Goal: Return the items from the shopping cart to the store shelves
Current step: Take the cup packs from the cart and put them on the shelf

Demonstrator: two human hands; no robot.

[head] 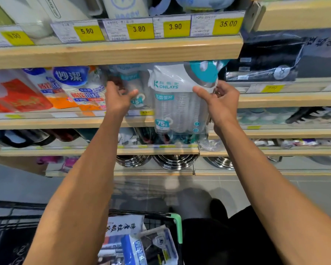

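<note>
A clear pack of plastic cups [180, 104] with a white and teal header hangs upright in front of the second wooden shelf [65, 122]. My right hand [221, 104] pinches its upper right edge, thumb on the front. My left hand [118, 97] grips another matching cup pack [139, 92] standing on that shelf just to the left. Down below, the shopping cart [177, 224] with a green corner holds a blue and white pack [136, 247] and several other items.
Paper-cup packs [78, 88] in blue, orange and red fill the shelf's left part. The top shelf [122, 51] carries yellow price tags. Black packages [266, 62] sit to the right. Steel bowls [175, 161] line a low shelf. Grey floor lies beneath.
</note>
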